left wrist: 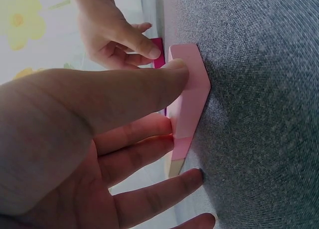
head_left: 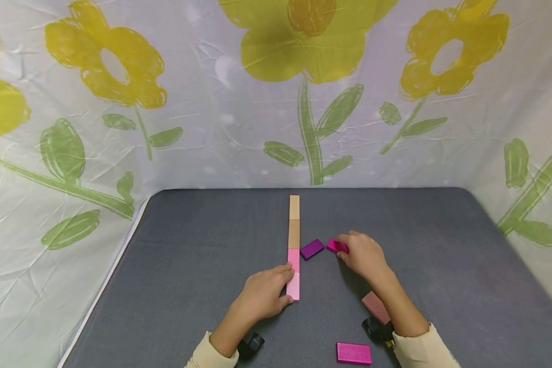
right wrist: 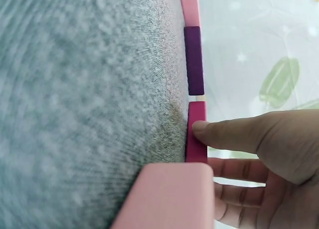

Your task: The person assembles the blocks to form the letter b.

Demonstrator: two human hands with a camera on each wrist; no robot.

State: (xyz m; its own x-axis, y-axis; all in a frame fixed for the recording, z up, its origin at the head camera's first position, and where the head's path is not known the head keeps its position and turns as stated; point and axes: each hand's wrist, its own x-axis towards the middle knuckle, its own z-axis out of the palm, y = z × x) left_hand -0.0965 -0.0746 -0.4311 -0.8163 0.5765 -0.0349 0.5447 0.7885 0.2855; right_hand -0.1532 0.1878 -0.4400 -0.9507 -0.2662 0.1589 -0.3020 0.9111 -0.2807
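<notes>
Pinching the magenta block [head_left: 335,246] between thumb and fingers, the right hand [head_left: 361,253] seems to hold it so that the end toward the slanted purple block [head_left: 312,249] is free. Relaxed fingers of the left hand [head_left: 267,294] touch the pink blocks [head_left: 293,258], probably to steady their row, which two tan blocks [head_left: 294,232] continue. Bright and flat-sided, the magenta block appears to rest on the grey counter [head_left: 202,245], just beside the purple one.

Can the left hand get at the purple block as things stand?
Probably yes. The left hand touches the pink blocks, and the purple block lies just across that row with nothing on top. The right hand, pinching a magenta block nearby, could crowd it slightly.
</notes>
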